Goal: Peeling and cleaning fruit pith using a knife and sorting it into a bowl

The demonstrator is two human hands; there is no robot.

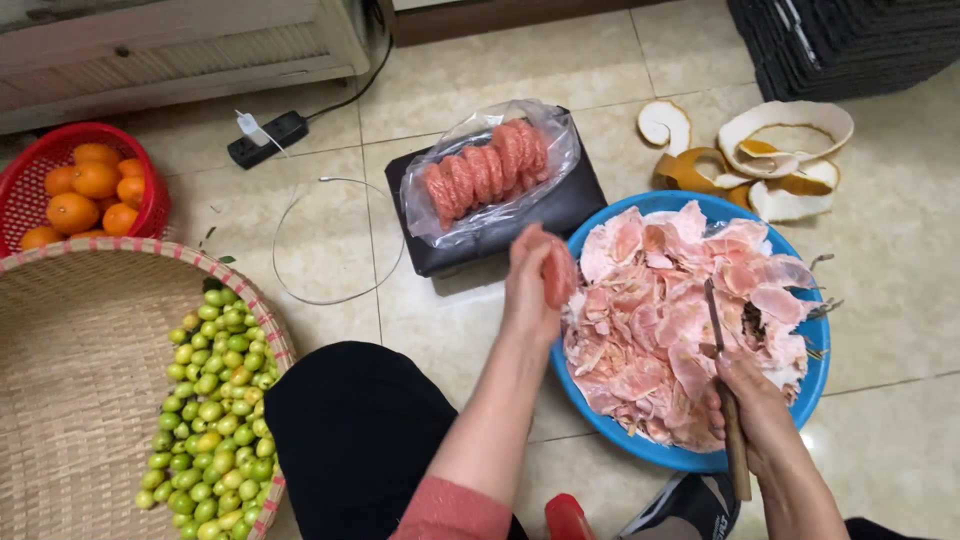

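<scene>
My left hand (530, 285) holds a peeled pink pomelo segment (559, 272) above the floor, between a black scale and a blue basin. My right hand (752, 405) grips a knife (724, 375) by its wooden handle, the blade pointing away over the basin. The blue basin (640, 452) is heaped with pink pomelo membranes and skins (680, 320). On the black scale (570, 205) lies a clear plastic bag with a row of peeled segments (487, 168).
A woven tray (70, 370) at the left carries many small green fruits (213, 400). A red basket (22, 190) holds oranges (90, 190). Pomelo rind pieces (770, 160) lie at the back right. A power strip (268, 138) and white cable (330, 240) rest on the tiles. My black-clad knee (350, 430) is in front.
</scene>
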